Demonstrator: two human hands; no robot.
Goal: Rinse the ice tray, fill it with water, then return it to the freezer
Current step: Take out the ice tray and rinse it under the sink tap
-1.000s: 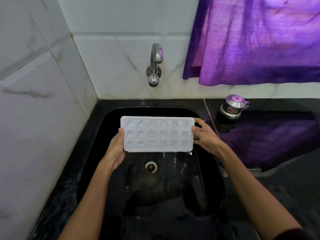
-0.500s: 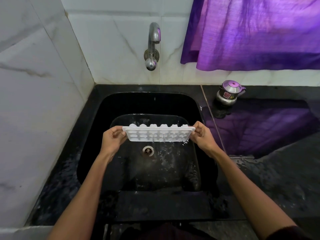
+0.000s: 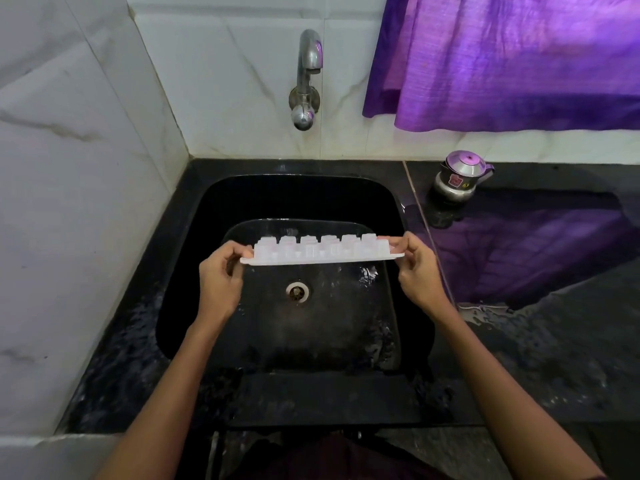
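A white plastic ice tray (image 3: 320, 251) hangs over the black sink (image 3: 194, 237), turned upside down so the bumps of its cells face up. My left hand (image 3: 221, 278) pinches its left end and my right hand (image 3: 417, 271) pinches its right end. The tray sits above the drain (image 3: 297, 291). A steel tap (image 3: 306, 81) juts from the marble wall above the sink; no water runs from it. The sink floor is wet.
A small steel pot with a lid (image 3: 459, 178) stands on the black counter (image 3: 554, 341) right of the sink. A purple curtain (image 3: 512, 57) hangs above it. Marble wall (image 3: 69, 202) closes in the left side. The counter around the sink is wet.
The tray has tipped from facing me with its cells showing, through edge-on, to upside down, and dropped lower in the sink. Water that was dripping from it has stopped. Both hands kept their hold.
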